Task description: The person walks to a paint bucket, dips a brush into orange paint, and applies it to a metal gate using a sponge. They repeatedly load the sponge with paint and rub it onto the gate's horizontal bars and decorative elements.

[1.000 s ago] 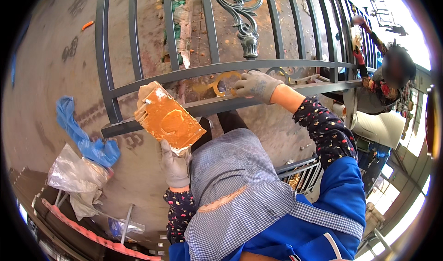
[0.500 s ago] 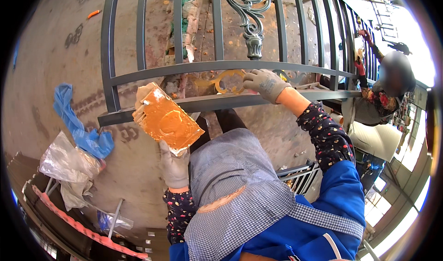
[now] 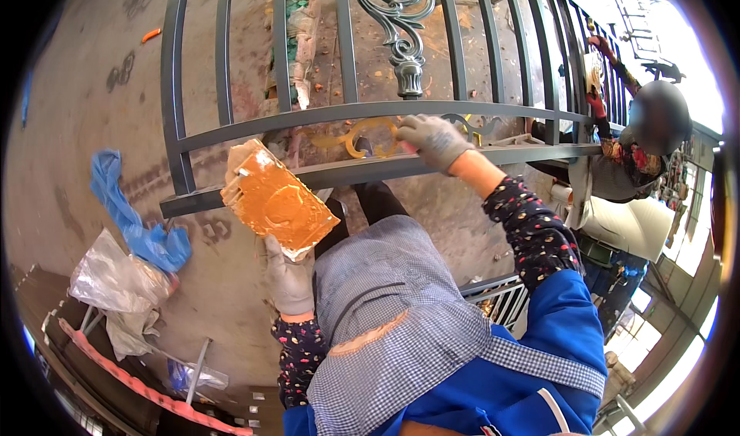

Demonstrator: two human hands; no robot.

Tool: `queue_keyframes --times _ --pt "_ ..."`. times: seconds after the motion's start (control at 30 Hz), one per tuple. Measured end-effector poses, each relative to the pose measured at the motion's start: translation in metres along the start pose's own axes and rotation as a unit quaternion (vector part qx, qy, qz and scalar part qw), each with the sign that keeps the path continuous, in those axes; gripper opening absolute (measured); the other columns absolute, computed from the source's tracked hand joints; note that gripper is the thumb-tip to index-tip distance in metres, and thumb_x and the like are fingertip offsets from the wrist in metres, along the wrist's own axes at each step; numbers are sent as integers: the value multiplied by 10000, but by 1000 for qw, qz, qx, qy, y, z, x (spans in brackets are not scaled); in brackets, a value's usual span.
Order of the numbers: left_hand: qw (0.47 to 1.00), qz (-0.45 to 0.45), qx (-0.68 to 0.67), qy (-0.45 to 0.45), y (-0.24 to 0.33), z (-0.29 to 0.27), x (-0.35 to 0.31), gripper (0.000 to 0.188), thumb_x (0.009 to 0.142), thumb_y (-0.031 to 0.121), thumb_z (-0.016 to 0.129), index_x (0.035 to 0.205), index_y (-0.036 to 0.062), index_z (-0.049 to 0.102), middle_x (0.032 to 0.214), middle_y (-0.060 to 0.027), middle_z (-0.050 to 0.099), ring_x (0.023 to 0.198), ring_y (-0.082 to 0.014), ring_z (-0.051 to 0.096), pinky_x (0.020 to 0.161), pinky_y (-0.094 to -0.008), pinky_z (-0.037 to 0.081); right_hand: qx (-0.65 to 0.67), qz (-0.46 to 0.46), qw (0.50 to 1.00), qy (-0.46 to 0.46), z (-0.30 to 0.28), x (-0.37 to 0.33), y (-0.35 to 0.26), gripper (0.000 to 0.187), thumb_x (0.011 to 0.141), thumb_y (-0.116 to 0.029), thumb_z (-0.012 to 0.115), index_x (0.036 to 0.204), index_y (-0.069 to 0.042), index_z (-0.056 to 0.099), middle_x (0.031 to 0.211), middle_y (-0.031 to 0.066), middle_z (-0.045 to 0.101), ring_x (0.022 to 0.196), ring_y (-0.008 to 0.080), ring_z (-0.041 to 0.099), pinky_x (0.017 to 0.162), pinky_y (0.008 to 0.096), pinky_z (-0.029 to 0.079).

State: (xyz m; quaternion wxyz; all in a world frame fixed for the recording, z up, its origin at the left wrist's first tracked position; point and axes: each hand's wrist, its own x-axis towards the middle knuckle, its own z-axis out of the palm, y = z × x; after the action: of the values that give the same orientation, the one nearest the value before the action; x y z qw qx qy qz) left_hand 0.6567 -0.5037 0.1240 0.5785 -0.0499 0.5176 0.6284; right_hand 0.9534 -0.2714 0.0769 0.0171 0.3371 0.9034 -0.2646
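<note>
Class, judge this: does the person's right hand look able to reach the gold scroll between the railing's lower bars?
Most likely yes: the right hand is close by the right end of the gold scroll, with nothing visible blocking the way.

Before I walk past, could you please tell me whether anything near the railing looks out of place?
Yes: crumpled blue plastic lies loose on the floor at left, as if discarded, and a small orange object lies alone farther off. The orange-smeared board in the left hand has a ragged, torn-looking end.
</note>
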Motion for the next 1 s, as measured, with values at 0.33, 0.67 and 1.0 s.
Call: queue_keyframes --times 0.33,0.67,1.0 --pt "998 -6 60 -5 2 10 -4 527 1059 419 502 1418 38 442 1300 -102 585 1112 -212 629 842 -341 548 43 128 989 53 3 -25 -3 348 743 -22 685 1077 -110 636 1129 91 606 1088 319 616 887 431 513" --pt "995 12 94 29 3 31 -3 571 1052 436 516 1447 29 446 1297 -79 624 1001 -150 655 703 -243 482 -122 45 990 -56 -5 -43 12 256 757 -33 676 987 -137 631 1098 36 608 1039 271 618 867 394 510" --pt "992 42 110 -52 10 31 -1 468 1060 339 521 1401 22 464 1377 -105 555 1241 -251 579 1022 -420 517 -70 55 996 7 3 -49 -5 184 777 -75 664 932 -165 623 1057 40 603 1030 244 619 846 397 505"
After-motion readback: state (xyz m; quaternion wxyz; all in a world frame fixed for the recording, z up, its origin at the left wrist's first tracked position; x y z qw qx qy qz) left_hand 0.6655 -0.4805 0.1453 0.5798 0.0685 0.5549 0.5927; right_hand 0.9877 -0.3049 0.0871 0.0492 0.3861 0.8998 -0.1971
